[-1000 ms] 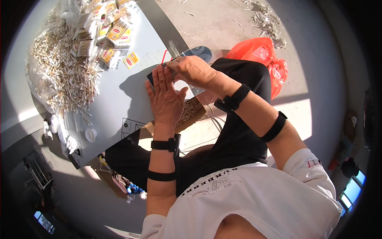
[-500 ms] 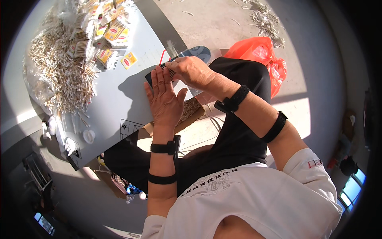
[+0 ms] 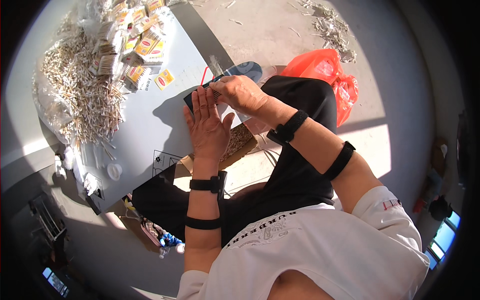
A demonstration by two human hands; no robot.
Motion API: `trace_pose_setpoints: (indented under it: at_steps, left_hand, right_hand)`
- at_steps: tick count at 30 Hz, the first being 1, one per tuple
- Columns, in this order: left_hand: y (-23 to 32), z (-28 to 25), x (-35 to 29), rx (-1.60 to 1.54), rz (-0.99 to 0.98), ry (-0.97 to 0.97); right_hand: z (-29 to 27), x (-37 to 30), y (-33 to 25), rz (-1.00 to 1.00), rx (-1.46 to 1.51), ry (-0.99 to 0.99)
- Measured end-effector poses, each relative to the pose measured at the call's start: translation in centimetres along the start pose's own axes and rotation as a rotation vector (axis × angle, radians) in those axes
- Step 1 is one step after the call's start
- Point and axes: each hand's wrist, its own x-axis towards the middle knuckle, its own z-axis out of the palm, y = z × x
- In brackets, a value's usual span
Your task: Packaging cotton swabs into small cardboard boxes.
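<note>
At the table's right edge, both hands work over a dark flat rectangular piece [image 3: 189, 101] with a row of thin cotton swabs [image 3: 216, 94] on it. My left hand [image 3: 209, 130] lies flat, its fingers stretched across the dark piece and the swabs' left side. From the right, my right hand [image 3: 242, 94] curls over the same row, thumb and fingers closed at its far end. Its fingertips partly hide the swabs. A yellow-and-white card [image 3: 164, 79] lies a little beyond, to the left.
Loose cotton swabs [image 3: 82, 85] heap up on the table's left, beside several yellow-labelled swab packs [image 3: 149, 45]. A white round cap [image 3: 114, 172] sits at the near left. Below the edge stands a cardboard box [image 3: 245, 152] of sticks. A red plastic bag [image 3: 320, 70] rests right of my knee.
The whole view has shifted slightly. Both hands keep nearly the same pose over the dark piece and the swabs.
</note>
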Motion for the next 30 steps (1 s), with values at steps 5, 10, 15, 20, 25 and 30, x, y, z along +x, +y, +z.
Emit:
trace_pose_setpoints:
  at_steps: [5, 10, 15, 20, 25, 30]
  left_hand:
    - [0.6, 0.3, 0.1, 0.030, -0.024, 0.000]
    - [1.0, 0.6, 0.3, 0.012, -0.065, 0.056]
    - [1.2, 1.0, 0.1, 0.033, -0.063, 0.060]
    - [1.0, 0.8, 0.1, 0.023, -0.055, 0.054]
    - [1.3, 1.1, 0.2, -0.011, -0.056, 0.066]
    - [0.9, 1.2, 0.0, -0.009, -0.052, 0.086]
  right_hand:
    - [0.9, 0.0, 0.9, -0.038, 0.003, 0.108]
    - [0.6, 0.2, 0.3, -0.011, 0.026, 0.015]
    - [-0.4, 0.3, 1.2, -0.017, 0.184, 0.067]
    - [-1.8, -0.7, 1.3, 0.372, 0.214, 0.330]
    - [-1.2, -1.1, 1.5, 0.200, -0.193, 0.162]
    - [-2.0, 0.5, -0.7, 0.189, -0.483, -0.170]
